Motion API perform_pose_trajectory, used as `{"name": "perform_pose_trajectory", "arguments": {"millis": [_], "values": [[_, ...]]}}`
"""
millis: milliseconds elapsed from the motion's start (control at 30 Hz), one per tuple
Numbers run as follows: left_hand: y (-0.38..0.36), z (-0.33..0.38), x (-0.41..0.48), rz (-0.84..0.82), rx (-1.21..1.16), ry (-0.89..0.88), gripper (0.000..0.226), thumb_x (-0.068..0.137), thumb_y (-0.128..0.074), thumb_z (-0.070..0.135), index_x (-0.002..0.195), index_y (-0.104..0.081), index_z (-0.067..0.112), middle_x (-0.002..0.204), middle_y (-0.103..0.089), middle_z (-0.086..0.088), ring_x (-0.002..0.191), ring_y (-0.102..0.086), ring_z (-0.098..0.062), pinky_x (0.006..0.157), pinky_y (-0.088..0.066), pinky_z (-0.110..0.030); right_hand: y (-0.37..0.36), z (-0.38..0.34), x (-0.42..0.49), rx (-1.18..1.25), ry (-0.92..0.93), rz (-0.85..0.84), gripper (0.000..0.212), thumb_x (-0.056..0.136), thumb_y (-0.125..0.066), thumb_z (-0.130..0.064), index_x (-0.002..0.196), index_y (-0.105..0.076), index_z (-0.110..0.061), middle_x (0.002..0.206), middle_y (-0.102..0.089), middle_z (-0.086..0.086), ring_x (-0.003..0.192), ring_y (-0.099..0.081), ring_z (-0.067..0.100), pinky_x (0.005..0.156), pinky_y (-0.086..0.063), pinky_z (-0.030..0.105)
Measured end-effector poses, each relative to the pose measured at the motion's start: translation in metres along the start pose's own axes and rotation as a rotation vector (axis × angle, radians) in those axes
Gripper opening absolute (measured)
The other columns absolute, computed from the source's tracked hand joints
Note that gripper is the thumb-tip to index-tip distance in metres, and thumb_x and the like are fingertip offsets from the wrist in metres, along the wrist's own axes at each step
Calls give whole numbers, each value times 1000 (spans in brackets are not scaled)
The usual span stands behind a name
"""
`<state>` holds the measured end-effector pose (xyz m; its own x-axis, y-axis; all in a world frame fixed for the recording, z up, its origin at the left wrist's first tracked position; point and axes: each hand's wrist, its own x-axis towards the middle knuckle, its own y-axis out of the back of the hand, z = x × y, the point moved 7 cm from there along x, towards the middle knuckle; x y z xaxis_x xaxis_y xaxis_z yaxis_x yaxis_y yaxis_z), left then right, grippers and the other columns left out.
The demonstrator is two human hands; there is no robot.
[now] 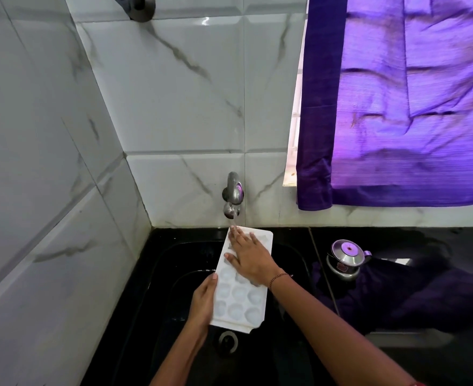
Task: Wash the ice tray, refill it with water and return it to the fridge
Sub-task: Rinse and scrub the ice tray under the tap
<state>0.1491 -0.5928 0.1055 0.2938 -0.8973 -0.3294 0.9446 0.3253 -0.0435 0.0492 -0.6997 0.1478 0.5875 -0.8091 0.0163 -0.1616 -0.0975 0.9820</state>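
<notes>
Head view: left hand (203, 300) grips ice tray (239, 299); right hand (250, 259) presses flat on it.

Ice tray (240, 299) is out over the sink (160, 274), running front to back, far end right under the tap (233, 196) on the back wall, and the water (233, 222) lands on that far end. Left hand (203, 302) grips the tray's left edge toward the near end; right hand (250, 259) lies flat on top of the far half, fingertips up at the stream. The drain (227, 341) shows in the sink floor just in front of the tray's near end. To the right of the sink, on the surface (396, 238), a lidded pot (346, 260) stands on a cloth (410, 296) that spreads further right. Above it, right of the tap, a curtain (410, 101) hangs. The side wall is close on the sink's left.
</notes>
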Motion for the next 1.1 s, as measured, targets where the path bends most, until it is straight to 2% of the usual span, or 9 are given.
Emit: {"name": "perform_pose_trajectory", "arguments": {"millis": [100,267,433,533,667,800,867,967,1100], "values": [[8,-5,6,10,10,11,23,97,-47,26,104,-66,14,100,-70,-8,93,-66,-23,84,-53,-37,-14,-9,-6,13,95,-40,87,83,6,-63,150,0,-8,159,5,5,146,5,15,116,7,33],[16,-13,7,19,17,37,22,97,-47,28,104,-65,16,94,-70,-2,85,-67,-16,61,-52,-21,-14,3,-2,-65,106,-25,92,72,20,-59,151,-3,-18,159,1,-3,146,2,13,117,3,40],[18,-13,10,13,25,23,26,96,-49,30,107,-66,15,99,-71,-6,92,-68,-22,75,-56,-33,-14,16,0,-64,60,-22,86,81,16,-64,151,-2,-17,159,0,-2,146,4,12,118,3,40],[16,-13,11,19,6,21,22,96,-49,29,102,-66,18,94,-72,-4,85,-69,-18,64,-55,-25,-20,18,-6,4,-65,14,93,79,14,-68,150,-1,-11,159,4,3,146,7,15,116,7,35],[19,-20,12,58,-24,39,18,96,-50,27,97,-66,20,87,-71,-2,76,-69,-14,55,-53,-20,-34,19,-23,91,-217,4,106,66,21,-68,149,2,-6,158,8,8,146,11,19,115,9,34],[27,-36,14,100,-35,79,23,96,-51,26,106,-66,11,96,-71,-9,85,-68,-22,67,-55,-30,-57,4,-42,88,-209,-76,127,50,38,-77,148,7,-3,157,13,14,145,14,23,111,14,34],[31,-41,16,129,-46,95,27,96,-50,24,111,-64,6,102,-69,-14,89,-66,-27,73,-55,-34,-63,-14,-53,112,-147,-136,123,54,30,-81,148,8,-4,156,17,14,144,18,23,111,17,38],[37,-44,27,170,-51,159,30,97,-48,20,116,-61,0,100,-66,-17,82,-64,-27,68,-52,-29,-66,-44,-71,172,-14,-251,108,68,0,-83,150,7,-14,156,20,11,142,23,19,109,23,47],[39,-41,44,154,-15,351,34,97,-47,17,116,-57,-10,90,-63,-19,68,-58,-26,59,-48,-30,-64,-60,-76,88,120,-225,98,75,-33,-79,151,-3,-25,159,5,11,146,10,19,109,20,59]]}}
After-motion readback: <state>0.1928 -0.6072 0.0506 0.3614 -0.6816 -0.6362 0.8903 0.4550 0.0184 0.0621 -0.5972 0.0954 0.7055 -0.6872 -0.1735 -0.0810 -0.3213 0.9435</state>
